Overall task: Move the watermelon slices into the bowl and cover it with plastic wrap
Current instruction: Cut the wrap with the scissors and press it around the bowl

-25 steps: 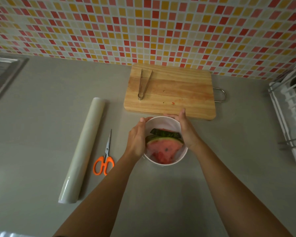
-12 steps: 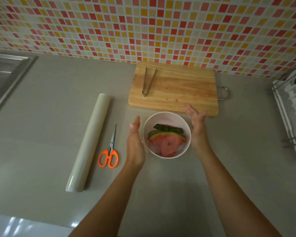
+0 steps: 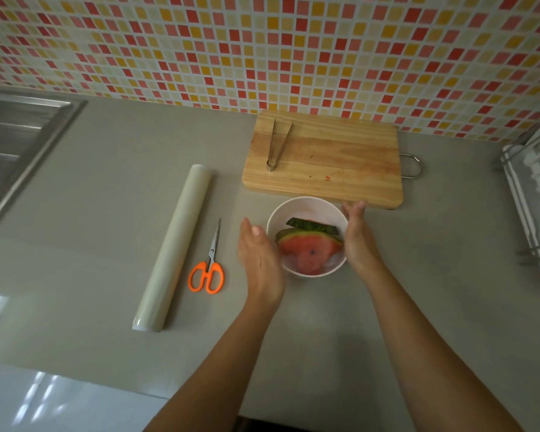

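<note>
Left hand and right hand straight-fingered, holding nothing, flanking bowl of watermelon slices. Toward back edge of tabletop, just before cutting board.

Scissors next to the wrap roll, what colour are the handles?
Bright orange handles on the scissors, with plain metal blades; the head view shows them clearly.

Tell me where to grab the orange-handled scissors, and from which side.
Best grip the orange-handled steel scissors by the two handle loops, coming from above on the near side: they lie flat and closed on the grey counter, loops toward the person, blades pointing away.
</note>
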`<state>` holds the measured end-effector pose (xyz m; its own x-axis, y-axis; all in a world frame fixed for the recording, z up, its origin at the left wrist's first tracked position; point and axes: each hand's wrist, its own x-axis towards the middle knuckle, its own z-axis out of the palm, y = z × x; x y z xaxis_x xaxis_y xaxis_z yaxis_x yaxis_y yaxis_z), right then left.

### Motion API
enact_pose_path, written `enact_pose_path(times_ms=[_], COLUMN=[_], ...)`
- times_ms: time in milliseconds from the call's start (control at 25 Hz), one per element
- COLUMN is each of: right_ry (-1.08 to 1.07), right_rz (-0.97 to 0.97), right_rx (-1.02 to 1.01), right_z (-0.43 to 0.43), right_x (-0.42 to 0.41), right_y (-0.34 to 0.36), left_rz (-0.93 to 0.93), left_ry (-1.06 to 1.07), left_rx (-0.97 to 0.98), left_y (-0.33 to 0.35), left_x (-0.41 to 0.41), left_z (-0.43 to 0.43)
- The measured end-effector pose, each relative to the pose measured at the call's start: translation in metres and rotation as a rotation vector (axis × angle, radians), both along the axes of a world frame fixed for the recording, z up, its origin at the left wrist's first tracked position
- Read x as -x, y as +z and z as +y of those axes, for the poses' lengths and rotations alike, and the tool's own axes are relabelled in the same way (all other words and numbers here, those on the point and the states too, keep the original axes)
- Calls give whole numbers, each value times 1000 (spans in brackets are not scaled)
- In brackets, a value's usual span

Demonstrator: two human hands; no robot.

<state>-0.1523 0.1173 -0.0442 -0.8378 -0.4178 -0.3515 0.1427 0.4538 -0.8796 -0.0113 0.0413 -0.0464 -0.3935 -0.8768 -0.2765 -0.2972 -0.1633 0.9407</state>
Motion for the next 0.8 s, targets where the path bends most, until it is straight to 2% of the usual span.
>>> enact_pose_path(times_ms=[80, 200, 320, 400, 440, 520, 600, 680, 760, 800], right_ry=[86, 118, -104, -217, -217, -236, -150, -18, -17, -60], right_rz=[105, -20, -214, -353, -337, -81, 101, 38, -2, 48], right_rx=[10, 29, 106, 105, 45, -46, 18, 145, 219, 200], right_z=[6, 9, 22, 33, 37, 43, 44, 39, 32, 31], right_x=[1, -5, -23, -39, -46, -49, -44, -42, -48, -54], right_y=[10, 18, 16, 13, 9, 8, 12, 14, 4, 0], left_rz=[53, 120, 180, 171, 157, 144, 173, 192, 175, 153], left_ry=[-23, -116, -241, -407, -431, -338, -265, -311, -353, -366], left_rx=[126, 43, -157, -138, -100, -51, -41, -93, -138, -135], left_y=[9, 8, 12, 23, 26, 21, 9, -1, -6, -4], left_x=[-15, -20, -2, 15, 21, 21, 9, -2, 2, 7], left_z=[18, 26, -7, -35, -45, -53, -42, -25, -22, -27])
